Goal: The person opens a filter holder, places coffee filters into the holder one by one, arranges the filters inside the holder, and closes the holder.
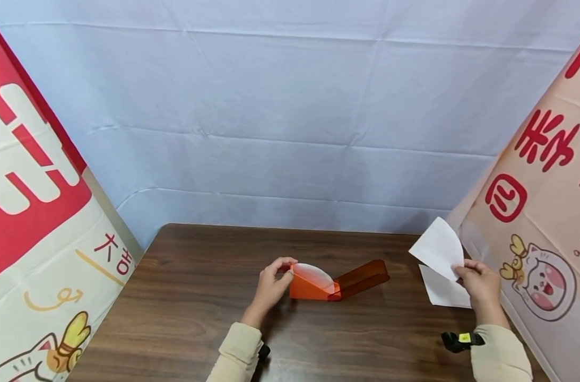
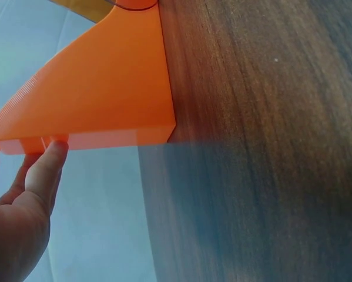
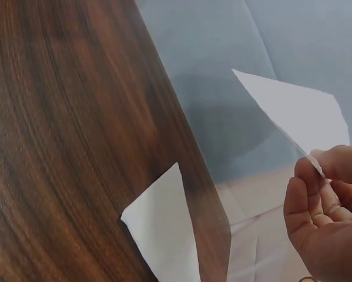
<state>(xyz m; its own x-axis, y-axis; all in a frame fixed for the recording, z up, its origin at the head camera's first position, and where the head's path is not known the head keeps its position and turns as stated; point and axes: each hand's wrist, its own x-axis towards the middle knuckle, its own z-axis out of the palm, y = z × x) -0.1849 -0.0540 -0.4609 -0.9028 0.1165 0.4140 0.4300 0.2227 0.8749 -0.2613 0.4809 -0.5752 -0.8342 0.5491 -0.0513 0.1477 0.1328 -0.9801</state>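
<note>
An orange coffee filter box point(image 1: 313, 289) stands on the table, its brown see-through lid point(image 1: 363, 278) swung out to the right. White coffee filters point(image 1: 313, 272) with a rounded top edge show inside it. My left hand point(image 1: 273, 284) holds the box's tall left end with thumb and fingers; in the left wrist view the fingers point(image 2: 43, 170) meet its end wall. Off to the right, my right hand point(image 1: 482, 286) pinches one fan-shaped coffee filter point(image 1: 438, 248) by its edge, raised above the table. Beneath it lies more white filter paper point(image 1: 444, 291), partly hidden by the raised one.
The brown wooden table point(image 1: 199, 297) ends at a pale blue cloth backdrop point(image 1: 270, 132). Printed banners stand on the left point(image 1: 32, 185) and right point(image 1: 547, 212), the right one close beside my right hand. A black strap point(image 1: 457, 341) sits at the right wrist.
</note>
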